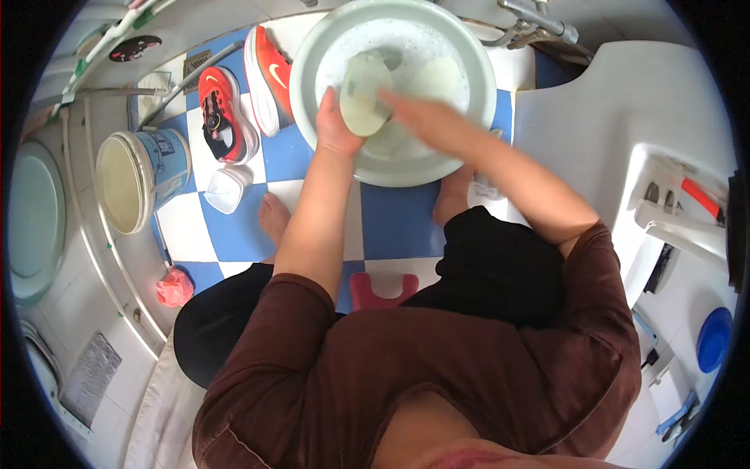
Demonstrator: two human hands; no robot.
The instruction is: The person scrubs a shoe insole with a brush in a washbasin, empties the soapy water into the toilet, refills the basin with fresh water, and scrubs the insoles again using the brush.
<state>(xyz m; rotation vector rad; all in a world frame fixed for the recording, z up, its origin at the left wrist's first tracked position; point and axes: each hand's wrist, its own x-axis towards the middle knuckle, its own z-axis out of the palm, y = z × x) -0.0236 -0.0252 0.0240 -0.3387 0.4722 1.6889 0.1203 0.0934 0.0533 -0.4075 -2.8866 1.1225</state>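
Note:
My left hand [337, 130] grips a pale yellow-green shoe insole [366, 95], long and rounded, with a greyish patch near its top. It is held tilted over a light green basin [486, 90] of foamy water. My right hand [422, 123] is at the insole's right edge, its fingers smeared by motion, so I cannot see whether they hold anything. A second pale piece [439, 76] lies in the suds to the right. Left of the basin stand two red-orange sneakers, one upright [223, 117] and one leaning [266, 82] near the rim.
A white plastic container [226, 190] sits on the blue-and-white tiles below the sneakers. To the left a bucket [129, 184] lies tipped beside pipes. A pink crumpled bag [174, 288] is lower left. A metal tap [539, 22] and white fixture [594, 117] stand at right.

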